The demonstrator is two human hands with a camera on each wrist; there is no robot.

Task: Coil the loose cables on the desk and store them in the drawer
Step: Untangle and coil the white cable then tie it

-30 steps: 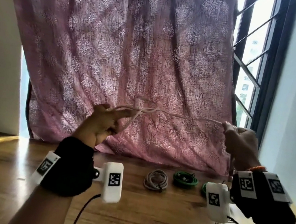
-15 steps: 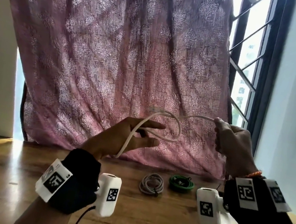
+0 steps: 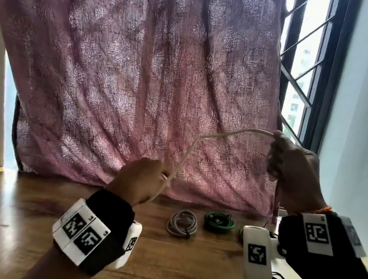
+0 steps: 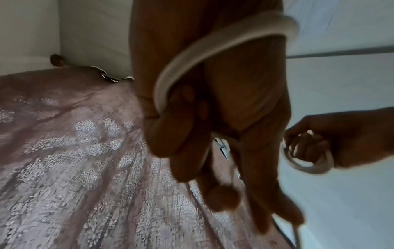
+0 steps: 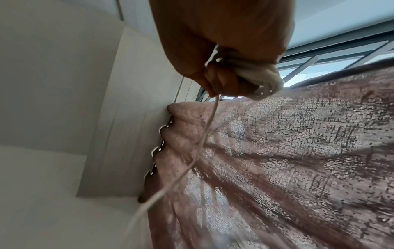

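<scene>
No lettering is legible. Both hands are raised above the wooden desk (image 3: pixel 22 222): the right hand (image 3: pixel 292 174) clenches coiled loops of the thin white cable (image 3: pixel 204 137), and the lower left hand (image 3: pixel 138 180) grips its sloping free length.

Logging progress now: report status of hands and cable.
Left hand grips white cable. Right hand grips its coiled loops. Grey coil and green coil lie on desk. No drawer in view.
</scene>
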